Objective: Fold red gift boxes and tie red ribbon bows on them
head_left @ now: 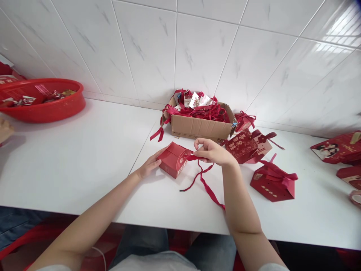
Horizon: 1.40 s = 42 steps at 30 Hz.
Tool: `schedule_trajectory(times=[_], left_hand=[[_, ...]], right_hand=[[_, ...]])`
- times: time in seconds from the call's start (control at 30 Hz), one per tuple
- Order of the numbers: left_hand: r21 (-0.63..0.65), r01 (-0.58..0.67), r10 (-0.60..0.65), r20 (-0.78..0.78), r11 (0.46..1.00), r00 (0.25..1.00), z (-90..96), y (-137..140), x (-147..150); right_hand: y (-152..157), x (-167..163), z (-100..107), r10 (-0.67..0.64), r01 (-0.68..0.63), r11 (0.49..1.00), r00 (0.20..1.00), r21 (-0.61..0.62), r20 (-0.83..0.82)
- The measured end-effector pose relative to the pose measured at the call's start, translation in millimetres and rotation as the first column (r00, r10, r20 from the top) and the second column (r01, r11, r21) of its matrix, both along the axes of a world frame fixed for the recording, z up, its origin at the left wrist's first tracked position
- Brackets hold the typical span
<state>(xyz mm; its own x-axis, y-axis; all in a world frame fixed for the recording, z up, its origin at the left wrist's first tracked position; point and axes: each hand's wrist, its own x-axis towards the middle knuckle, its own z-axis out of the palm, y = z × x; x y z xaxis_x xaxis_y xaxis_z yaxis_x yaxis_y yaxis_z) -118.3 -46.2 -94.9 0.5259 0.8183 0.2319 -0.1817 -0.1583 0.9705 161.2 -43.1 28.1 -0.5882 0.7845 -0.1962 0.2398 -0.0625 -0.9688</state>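
Observation:
A small red gift box (172, 162) with a rounded lid and pale printing sits on the white table in front of me. My left hand (150, 164) grips its left side, the thumb on the near edge. At the box's right end my right hand (210, 151) pinches a dark red ribbon (208, 190) between thumb and fingers. The ribbon's tails trail down onto the table towards my right forearm. A thin red cord (191, 184) with a dark tip lies beside them.
Behind stands a cardboard box (201, 127) heaped with red ribbons and tags. Several red gift boxes stand to the right, one with a bow (272, 184). A red basket (64, 109) with wrapped sweets is at the far left, near another person's hand (5, 130).

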Motion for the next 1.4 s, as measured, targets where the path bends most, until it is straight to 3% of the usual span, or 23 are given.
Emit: schedule_trajectory(times=[1.4], left_hand=[[-0.034,-0.009,0.008,-0.025,0.999,1.000,-7.8,0.0,-2.8]], right_hand=[[-2.5,0.5,1.3,0.036,-0.036,0.999,0.999,0.003,-0.002]])
